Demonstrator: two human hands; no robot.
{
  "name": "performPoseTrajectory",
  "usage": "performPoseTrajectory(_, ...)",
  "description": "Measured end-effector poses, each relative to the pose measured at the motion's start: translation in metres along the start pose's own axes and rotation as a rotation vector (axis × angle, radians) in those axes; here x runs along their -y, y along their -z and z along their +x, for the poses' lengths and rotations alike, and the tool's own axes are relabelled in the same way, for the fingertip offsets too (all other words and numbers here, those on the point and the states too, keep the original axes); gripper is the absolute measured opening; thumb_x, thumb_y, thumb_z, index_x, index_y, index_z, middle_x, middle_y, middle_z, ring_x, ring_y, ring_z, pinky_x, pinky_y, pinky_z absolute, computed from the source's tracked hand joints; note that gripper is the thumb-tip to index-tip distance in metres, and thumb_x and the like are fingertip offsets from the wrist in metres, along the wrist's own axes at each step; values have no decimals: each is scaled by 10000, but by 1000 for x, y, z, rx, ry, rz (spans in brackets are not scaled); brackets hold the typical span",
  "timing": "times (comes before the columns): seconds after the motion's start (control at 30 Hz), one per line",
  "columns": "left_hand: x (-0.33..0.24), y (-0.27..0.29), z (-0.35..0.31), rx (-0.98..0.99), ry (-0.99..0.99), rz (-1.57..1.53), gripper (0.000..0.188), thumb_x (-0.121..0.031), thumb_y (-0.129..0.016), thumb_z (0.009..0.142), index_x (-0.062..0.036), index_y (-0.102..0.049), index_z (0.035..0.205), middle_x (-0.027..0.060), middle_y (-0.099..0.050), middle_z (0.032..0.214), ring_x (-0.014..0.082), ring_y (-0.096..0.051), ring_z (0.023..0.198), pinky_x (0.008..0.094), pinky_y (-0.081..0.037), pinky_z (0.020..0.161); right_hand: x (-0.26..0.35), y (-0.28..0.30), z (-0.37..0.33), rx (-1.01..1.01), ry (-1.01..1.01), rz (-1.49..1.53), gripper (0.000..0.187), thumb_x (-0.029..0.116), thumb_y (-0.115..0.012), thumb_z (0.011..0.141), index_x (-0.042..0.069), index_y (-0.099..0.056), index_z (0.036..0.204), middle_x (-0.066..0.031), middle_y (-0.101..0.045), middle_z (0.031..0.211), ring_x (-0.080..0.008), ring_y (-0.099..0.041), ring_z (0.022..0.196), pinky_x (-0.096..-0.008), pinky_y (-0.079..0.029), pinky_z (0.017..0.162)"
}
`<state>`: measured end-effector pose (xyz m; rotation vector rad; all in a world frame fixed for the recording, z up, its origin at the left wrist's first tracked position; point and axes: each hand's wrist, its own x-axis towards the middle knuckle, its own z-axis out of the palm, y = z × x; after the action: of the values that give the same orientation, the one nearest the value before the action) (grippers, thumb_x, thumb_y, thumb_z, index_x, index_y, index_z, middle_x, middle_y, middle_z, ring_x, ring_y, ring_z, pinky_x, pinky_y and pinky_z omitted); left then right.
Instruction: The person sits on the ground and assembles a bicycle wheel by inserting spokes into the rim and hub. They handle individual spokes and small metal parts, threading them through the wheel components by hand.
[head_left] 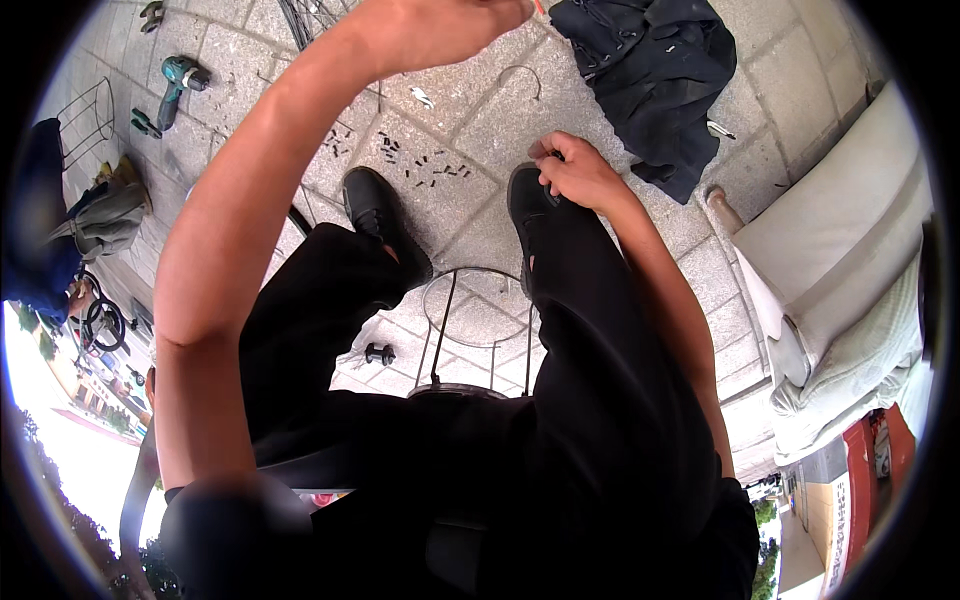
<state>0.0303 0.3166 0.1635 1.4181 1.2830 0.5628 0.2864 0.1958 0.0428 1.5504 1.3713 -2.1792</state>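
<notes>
My left hand (pixel 425 35) reaches across the top edge, partly cut off by the frame. Its visible fingers look closed, and a bit of orange (pixel 540 6) shows by the fingertips; what they hold I cannot make out. Above my right shoe (pixel 535 205), my right hand (pixel 578 175) has its fingers bent into a pinch, with a small black piece (pixel 556 156) seemingly between them. Several short black pieces (pixel 437 168) lie scattered on the paving between my shoes. Close to them are a white scrap (pixel 421 97) and a thin curved wire (pixel 520 68).
A dark cloth (pixel 660 90) lies at the upper right, near a pale sofa (pixel 830 200). A teal power drill (pixel 178 88) rests on the paving at upper left. Beneath me stands a round metal stool frame (pixel 440 330). Someone in blue (pixel 45 230) is at far left.
</notes>
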Motion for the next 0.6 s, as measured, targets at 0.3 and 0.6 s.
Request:
performPoseTrajectory(0.3, -150, 82, -308, 226, 187, 240, 374, -115, -755, 968, 28, -656, 1298, 195, -713, 1251, 348, -718, 1143, 437, -585, 952, -12, -58, 79, -83, 99, -240, 304, 131, -578, 936, 26, -779, 1140, -202, -784, 1126, -319, -747, 1093, -390, -561, 981)
performPoseTrajectory(0.6, -161, 17, -359, 32, 74, 392, 370, -132, -779, 916, 0, -704, 1253, 170, -729, 1182, 352, -733, 1094, 465, -593, 966, 36, -68, 132, -199, 206, -292, 308, 183, -629, 963, 44, -762, 1204, -189, -792, 1067, -298, -777, 1012, -387, -586, 927)
